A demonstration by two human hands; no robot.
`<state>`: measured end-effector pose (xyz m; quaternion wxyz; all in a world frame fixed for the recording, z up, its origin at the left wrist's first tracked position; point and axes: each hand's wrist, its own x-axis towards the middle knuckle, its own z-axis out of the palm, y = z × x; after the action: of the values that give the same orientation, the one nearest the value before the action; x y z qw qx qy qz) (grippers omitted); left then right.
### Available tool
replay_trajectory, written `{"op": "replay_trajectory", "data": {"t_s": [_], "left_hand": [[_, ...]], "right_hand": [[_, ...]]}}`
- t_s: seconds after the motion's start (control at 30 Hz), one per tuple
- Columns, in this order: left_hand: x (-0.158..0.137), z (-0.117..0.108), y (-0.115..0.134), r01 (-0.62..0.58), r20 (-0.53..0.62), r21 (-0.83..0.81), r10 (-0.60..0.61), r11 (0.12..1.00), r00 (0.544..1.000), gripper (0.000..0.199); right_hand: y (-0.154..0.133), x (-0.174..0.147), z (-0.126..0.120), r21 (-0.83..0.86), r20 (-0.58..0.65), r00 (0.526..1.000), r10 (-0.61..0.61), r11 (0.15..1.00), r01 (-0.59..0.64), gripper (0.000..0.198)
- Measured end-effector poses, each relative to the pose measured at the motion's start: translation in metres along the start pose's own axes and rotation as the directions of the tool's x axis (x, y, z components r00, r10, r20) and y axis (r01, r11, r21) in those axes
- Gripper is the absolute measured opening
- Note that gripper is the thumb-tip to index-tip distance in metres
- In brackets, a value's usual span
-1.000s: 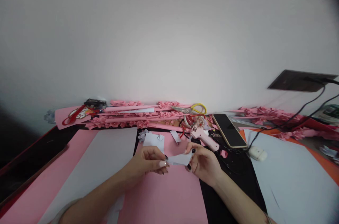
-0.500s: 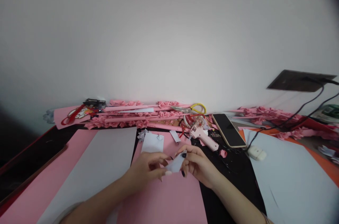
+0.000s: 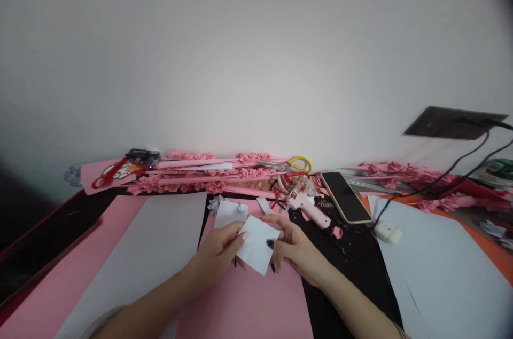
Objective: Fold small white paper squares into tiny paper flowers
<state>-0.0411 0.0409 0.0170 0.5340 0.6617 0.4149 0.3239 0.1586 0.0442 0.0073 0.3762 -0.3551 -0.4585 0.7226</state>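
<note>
A small white square of paper (image 3: 256, 247) is held up between both hands, its corners pointing up, down and to the sides. My left hand (image 3: 220, 248) pinches its left side, thumb on top and fingers beneath. My right hand (image 3: 294, 247) grips the right corner, a dark-nailed thumb pressing on the face. Below the hands lies a pink sheet (image 3: 244, 307). Just behind them are a white paper piece (image 3: 230, 213), a small folded white paper shape (image 3: 215, 204) and a narrow white strip (image 3: 264, 205).
Behind lie pink paper flower stems (image 3: 196, 183), yellow-handled scissors (image 3: 298, 164), a pink glue gun (image 3: 310, 210) and a phone (image 3: 347, 198). Large white sheets lie left (image 3: 160, 243) and right (image 3: 444, 269), with a white earbud case (image 3: 388, 231) on the right one. Cables hang from a wall socket plate (image 3: 452, 122).
The small white paper, earlier bent and seen at a slant between the fingers, now lies flat and faces me as a full square. Both hands stay in nearly the same place.
</note>
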Motion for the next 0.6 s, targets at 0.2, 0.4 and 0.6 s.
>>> {"op": "replay_trajectory", "data": {"t_s": [0.2,0.4,0.6], "left_hand": [[0.0000,0.0010,0.0019,-0.016,-0.093,-0.058,0.011,0.998,0.996,0.023],[0.0048,-0.0013,0.0006,0.019,-0.107,-0.110,-0.031,0.994,0.994,0.020],[0.0080,0.0017,-0.0049,0.102,0.011,-0.222,-0.102,0.970,0.995,0.017]], "right_hand": [[0.0029,-0.0008,0.0060,-0.178,0.094,0.995,0.020,0.984,-0.003,0.020],[0.0024,0.0003,0.0035,-0.138,-0.061,0.995,-0.081,0.988,0.072,0.028],[0.0039,0.0024,-0.0010,-0.130,-0.081,0.990,-0.112,0.986,0.101,0.028]]}}
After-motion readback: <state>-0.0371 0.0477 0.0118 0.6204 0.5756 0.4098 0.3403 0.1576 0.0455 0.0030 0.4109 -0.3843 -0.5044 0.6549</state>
